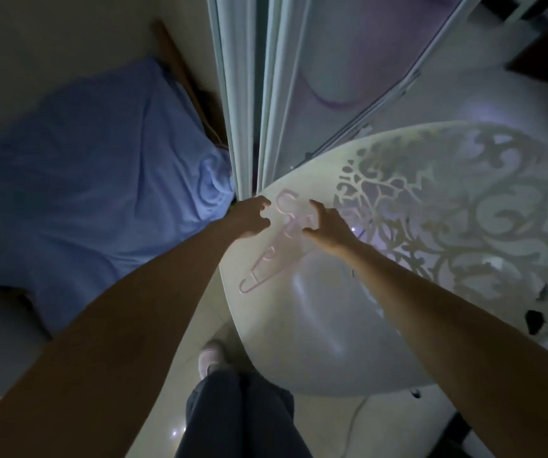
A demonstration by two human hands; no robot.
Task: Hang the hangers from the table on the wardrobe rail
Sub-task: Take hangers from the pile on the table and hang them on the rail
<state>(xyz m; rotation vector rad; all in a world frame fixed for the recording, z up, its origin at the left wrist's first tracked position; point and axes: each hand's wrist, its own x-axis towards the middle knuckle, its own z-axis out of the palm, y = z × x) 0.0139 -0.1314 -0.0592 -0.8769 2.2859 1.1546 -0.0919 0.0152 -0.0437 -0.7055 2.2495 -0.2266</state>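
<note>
Both arms reach out over the white tabletop (299, 325). The pink hangers (277, 246) lie flat near its edge, hooks between the hands. Left hand (249, 218) and right hand (327, 226) spread wide, holding nothing.

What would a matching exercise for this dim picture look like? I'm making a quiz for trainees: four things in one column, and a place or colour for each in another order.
Things:
1. pink hangers
2. blue sheet
3. left hand
4. right hand

Descriptions:
A. spread over the bed at the left of the view
B. lying on the white table, near its edge
C. at the table's edge, beside the hanger hooks
D. over the table, between the hooks and the cut-out pattern

Pairs: 1-B, 2-A, 3-C, 4-D
</note>
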